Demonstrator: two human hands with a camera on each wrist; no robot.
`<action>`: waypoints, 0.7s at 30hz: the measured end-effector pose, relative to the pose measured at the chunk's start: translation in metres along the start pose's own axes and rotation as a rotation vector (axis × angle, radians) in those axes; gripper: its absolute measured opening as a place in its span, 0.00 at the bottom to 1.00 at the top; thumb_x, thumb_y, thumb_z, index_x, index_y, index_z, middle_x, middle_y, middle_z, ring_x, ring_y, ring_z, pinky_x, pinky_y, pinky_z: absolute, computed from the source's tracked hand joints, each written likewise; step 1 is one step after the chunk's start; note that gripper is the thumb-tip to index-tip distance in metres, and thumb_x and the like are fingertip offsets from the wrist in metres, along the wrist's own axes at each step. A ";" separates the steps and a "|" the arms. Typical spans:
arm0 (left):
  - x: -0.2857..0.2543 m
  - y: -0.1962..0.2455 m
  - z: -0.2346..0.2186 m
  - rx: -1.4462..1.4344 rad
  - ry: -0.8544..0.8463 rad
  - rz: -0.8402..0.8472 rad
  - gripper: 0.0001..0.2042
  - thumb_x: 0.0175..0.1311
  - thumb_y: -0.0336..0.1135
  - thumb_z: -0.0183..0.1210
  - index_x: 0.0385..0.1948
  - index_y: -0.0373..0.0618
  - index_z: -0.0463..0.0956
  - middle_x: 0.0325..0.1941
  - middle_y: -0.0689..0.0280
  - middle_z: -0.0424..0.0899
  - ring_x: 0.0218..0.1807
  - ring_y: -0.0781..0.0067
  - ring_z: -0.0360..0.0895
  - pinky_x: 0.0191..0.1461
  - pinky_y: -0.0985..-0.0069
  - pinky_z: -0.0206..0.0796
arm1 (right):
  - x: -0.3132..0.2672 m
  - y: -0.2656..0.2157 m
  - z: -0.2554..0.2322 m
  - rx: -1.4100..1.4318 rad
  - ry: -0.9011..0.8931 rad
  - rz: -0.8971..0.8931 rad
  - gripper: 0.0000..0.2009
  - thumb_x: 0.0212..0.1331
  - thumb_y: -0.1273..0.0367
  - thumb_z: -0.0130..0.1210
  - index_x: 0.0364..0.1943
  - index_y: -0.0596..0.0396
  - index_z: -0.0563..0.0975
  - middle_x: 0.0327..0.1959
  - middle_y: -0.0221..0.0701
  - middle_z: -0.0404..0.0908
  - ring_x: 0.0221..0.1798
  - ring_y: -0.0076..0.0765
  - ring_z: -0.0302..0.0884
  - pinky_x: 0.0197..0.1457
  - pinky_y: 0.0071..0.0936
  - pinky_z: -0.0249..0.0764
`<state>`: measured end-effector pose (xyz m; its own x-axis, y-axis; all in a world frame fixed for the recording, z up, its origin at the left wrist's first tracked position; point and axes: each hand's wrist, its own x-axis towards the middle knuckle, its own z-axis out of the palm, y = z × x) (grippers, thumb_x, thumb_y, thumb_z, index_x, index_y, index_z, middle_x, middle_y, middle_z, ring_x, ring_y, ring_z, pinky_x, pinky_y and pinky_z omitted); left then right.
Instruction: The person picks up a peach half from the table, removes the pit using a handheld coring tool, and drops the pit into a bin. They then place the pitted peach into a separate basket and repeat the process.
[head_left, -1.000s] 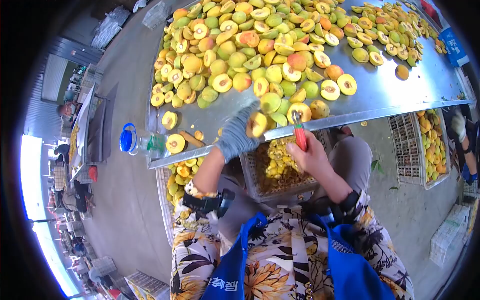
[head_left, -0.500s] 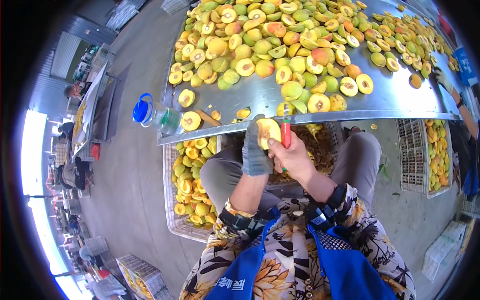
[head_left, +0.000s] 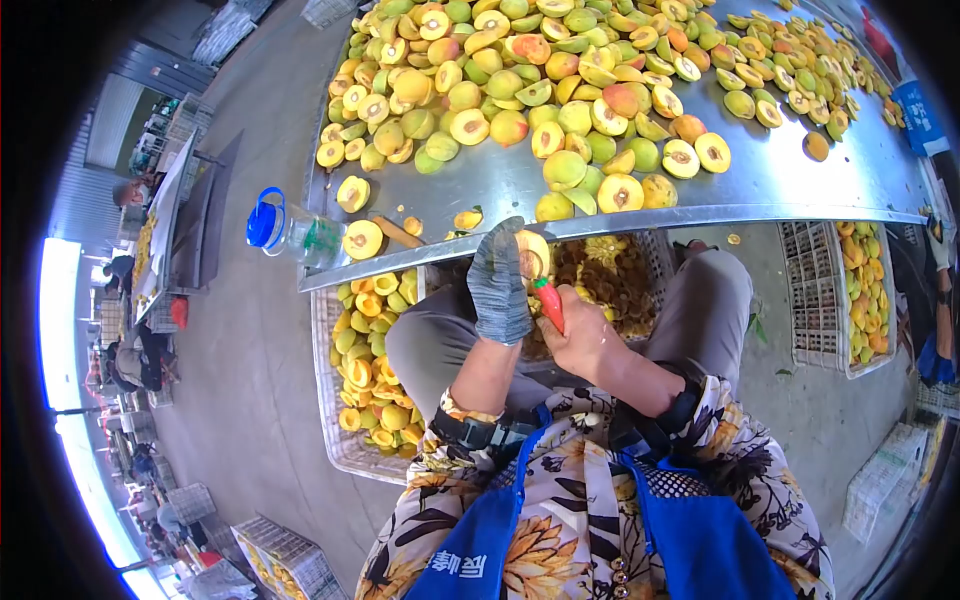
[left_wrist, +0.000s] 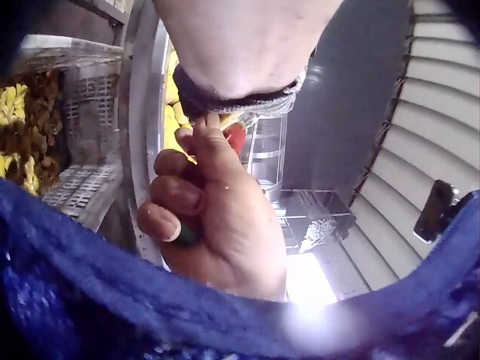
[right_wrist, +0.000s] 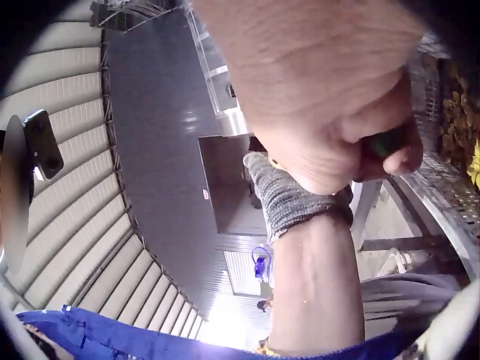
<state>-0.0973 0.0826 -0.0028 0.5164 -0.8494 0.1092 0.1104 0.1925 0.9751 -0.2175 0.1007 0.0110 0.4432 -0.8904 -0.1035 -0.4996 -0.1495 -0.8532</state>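
In the middle of the head view, your gloved left hand (head_left: 500,285) holds a cut fruit half (head_left: 536,250), its yellow flesh turned toward your right hand (head_left: 583,338). That bare hand has its fingers curled round a red-handled tool (head_left: 550,303), which points up at the fruit half (the tip is too small to make out). In the left wrist view, a bit of green shows among the curled fingers.

Both hands are near the front edge of the metal counter (head_left: 775,175). A big fruit pile (head_left: 560,80) spreads over it across the top of the frame, and a blue-capped bottle (head_left: 299,236) lies by its left corner. Below the edge, left of center, a pale crate (head_left: 330,425) holds more fruit halves; behind your hands, another crate (head_left: 657,262) holds brown and yellow bits. At the right, a slatted crate (head_left: 812,300) is full of fruit.
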 end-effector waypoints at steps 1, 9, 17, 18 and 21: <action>0.004 -0.001 -0.003 -0.087 -0.015 -0.101 0.13 0.61 0.38 0.48 0.39 0.37 0.72 0.37 0.65 0.75 0.39 0.78 0.70 0.46 0.81 0.62 | 0.000 0.002 0.001 -0.004 -0.043 0.016 0.13 0.48 0.70 0.51 0.35 0.61 0.64 0.22 0.51 0.72 0.30 0.58 0.71 0.32 0.43 0.67; 0.030 -0.005 -0.030 -0.242 -0.432 -0.463 0.10 0.56 0.34 0.53 0.34 0.36 0.74 0.32 0.64 0.78 0.32 0.77 0.74 0.36 0.81 0.68 | 0.006 0.016 -0.010 -0.193 -0.239 -0.133 0.13 0.45 0.72 0.51 0.36 0.60 0.64 0.22 0.50 0.72 0.30 0.57 0.71 0.31 0.41 0.67; 0.013 -0.013 -0.006 -0.396 -0.098 -0.300 0.13 0.60 0.38 0.50 0.40 0.38 0.71 0.37 0.66 0.75 0.37 0.77 0.72 0.43 0.80 0.66 | 0.005 0.010 -0.004 -0.011 0.029 -0.059 0.12 0.46 0.74 0.51 0.36 0.59 0.66 0.23 0.50 0.72 0.29 0.57 0.71 0.29 0.39 0.67; 0.010 -0.012 -0.005 -0.365 -0.104 -0.279 0.13 0.61 0.37 0.49 0.41 0.38 0.71 0.38 0.66 0.74 0.39 0.79 0.70 0.45 0.80 0.64 | 0.004 0.011 -0.002 -0.010 0.033 -0.052 0.12 0.46 0.74 0.51 0.36 0.59 0.66 0.23 0.50 0.72 0.29 0.57 0.71 0.29 0.39 0.67; 0.004 -0.009 0.009 -0.248 -0.016 -0.160 0.13 0.59 0.42 0.50 0.38 0.41 0.71 0.35 0.65 0.75 0.36 0.73 0.73 0.40 0.78 0.68 | 0.000 0.010 0.001 0.030 0.090 -0.011 0.11 0.46 0.74 0.51 0.35 0.59 0.66 0.23 0.49 0.72 0.29 0.57 0.71 0.29 0.38 0.67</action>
<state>-0.1040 0.0732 -0.0091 0.4628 -0.8857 -0.0371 0.3944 0.1682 0.9034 -0.2217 0.1001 0.0022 0.3793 -0.9240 -0.0493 -0.4720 -0.1474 -0.8692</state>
